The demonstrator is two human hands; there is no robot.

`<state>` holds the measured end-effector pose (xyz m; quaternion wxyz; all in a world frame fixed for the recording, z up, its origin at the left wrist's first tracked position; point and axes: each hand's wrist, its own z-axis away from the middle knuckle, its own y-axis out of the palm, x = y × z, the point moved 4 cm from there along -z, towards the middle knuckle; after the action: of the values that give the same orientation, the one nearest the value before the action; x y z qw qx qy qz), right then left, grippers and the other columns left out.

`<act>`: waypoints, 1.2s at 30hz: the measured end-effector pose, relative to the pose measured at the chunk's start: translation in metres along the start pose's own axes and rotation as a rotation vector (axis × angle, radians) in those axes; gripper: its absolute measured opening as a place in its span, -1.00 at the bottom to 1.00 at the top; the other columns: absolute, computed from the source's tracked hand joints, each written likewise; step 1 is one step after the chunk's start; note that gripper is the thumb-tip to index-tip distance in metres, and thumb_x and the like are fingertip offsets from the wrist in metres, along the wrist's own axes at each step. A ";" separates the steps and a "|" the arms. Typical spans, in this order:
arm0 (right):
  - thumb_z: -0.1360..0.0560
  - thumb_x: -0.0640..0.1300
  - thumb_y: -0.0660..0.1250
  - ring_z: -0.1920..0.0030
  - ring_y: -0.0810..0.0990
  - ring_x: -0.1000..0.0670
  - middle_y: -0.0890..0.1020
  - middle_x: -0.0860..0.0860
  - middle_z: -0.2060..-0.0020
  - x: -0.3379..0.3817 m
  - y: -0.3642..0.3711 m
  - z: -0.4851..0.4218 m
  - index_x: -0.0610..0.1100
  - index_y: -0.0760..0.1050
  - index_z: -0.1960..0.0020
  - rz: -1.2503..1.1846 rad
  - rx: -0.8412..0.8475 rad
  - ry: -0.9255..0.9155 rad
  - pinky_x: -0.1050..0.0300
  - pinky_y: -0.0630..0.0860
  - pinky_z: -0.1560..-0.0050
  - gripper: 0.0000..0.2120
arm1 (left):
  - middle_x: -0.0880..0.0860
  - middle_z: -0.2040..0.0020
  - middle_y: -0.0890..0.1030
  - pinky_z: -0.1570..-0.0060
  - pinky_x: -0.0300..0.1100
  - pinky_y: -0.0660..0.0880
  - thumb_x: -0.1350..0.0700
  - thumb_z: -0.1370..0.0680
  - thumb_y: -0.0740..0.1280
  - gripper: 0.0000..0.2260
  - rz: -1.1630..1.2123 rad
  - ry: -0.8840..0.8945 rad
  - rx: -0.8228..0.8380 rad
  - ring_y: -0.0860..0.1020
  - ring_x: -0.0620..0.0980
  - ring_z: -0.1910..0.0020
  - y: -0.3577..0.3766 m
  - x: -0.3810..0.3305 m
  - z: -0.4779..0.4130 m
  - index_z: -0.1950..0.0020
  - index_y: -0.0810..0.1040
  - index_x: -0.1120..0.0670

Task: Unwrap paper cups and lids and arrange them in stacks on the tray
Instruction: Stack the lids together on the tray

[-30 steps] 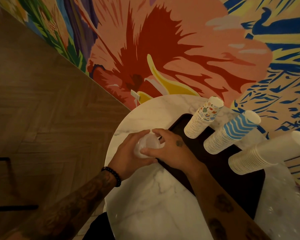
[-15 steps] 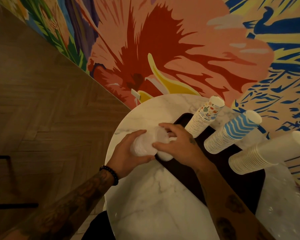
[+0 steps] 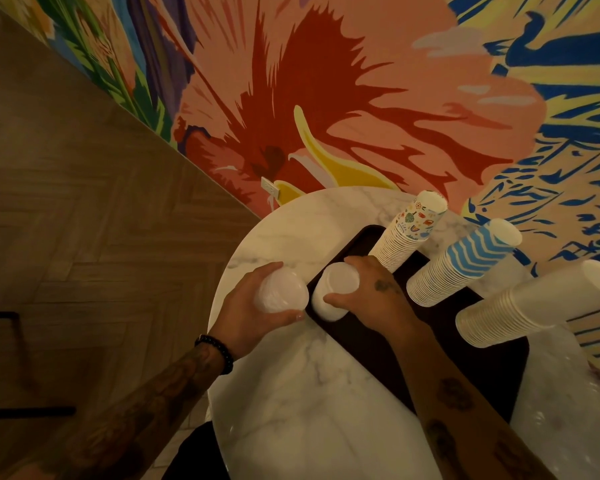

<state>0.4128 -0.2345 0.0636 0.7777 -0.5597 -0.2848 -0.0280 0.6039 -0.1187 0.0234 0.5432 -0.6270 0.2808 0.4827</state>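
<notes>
Pulled apart since earlier: two upright lid stacks. Left hand [image 3: 243, 318] grips the counter-side stack [image 3: 281, 292], right hand [image 3: 373, 301] grips the tray-side stack [image 3: 336, 289]; three cup stacks [image 3: 461, 265] stand upright on the tray [image 3: 364, 344].

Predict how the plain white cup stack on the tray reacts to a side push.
The plain cup stack is tall over a narrow foot on the tray, so it would probably tip rather than slide. Being nested paper cups, it is likely light. Lifted by the top cup, it may well separate.
</notes>
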 end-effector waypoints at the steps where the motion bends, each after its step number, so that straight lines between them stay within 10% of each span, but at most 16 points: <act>1: -0.42 0.10 0.54 -0.40 0.38 -0.07 0.38 -0.04 -0.42 -0.001 0.001 0.000 -0.07 0.30 -0.52 0.002 0.009 0.010 0.01 0.39 -0.37 -0.22 | -0.22 -0.30 0.42 -0.26 -0.22 0.36 -0.09 -0.29 0.62 -0.27 -0.001 0.001 0.000 0.38 -0.20 -0.25 0.000 0.000 0.000 -0.35 0.33 -0.26; 16: -0.41 0.24 0.49 -0.24 0.46 0.15 0.46 0.16 -0.31 0.037 -0.009 0.020 0.07 0.42 -0.43 -0.227 -0.003 -0.131 0.15 0.48 -0.21 -0.34 | -0.22 -0.33 0.44 -0.13 -0.56 0.30 -0.09 -0.29 0.62 -0.25 0.006 0.043 0.038 0.40 -0.33 -0.20 0.010 -0.011 -0.001 -0.41 0.37 -0.20; 22: -0.39 0.21 0.53 -0.30 0.47 0.04 0.49 0.08 -0.34 0.056 0.007 0.025 0.03 0.35 -0.49 -0.141 0.103 -0.150 -0.02 0.48 -0.33 -0.24 | -0.23 -0.28 0.49 -0.23 -0.22 0.47 0.02 -0.25 0.67 -0.25 0.078 0.075 0.049 0.47 -0.23 -0.25 0.013 -0.018 0.002 -0.32 0.39 -0.30; 36: -0.36 0.19 0.56 -0.19 0.51 0.13 0.52 0.14 -0.29 0.044 0.008 0.025 0.10 0.40 -0.43 -0.277 0.083 -0.110 0.09 0.58 -0.18 -0.29 | -0.25 -0.27 0.47 -0.13 -0.49 0.37 -0.07 -0.24 0.64 -0.26 0.018 0.075 0.056 0.44 -0.34 -0.21 0.010 -0.017 0.002 -0.34 0.38 -0.24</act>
<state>0.4423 -0.1969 0.0831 0.7723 -0.4830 -0.4022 -0.0924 0.5879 -0.1222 0.0351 0.5452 -0.6267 0.3202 0.4555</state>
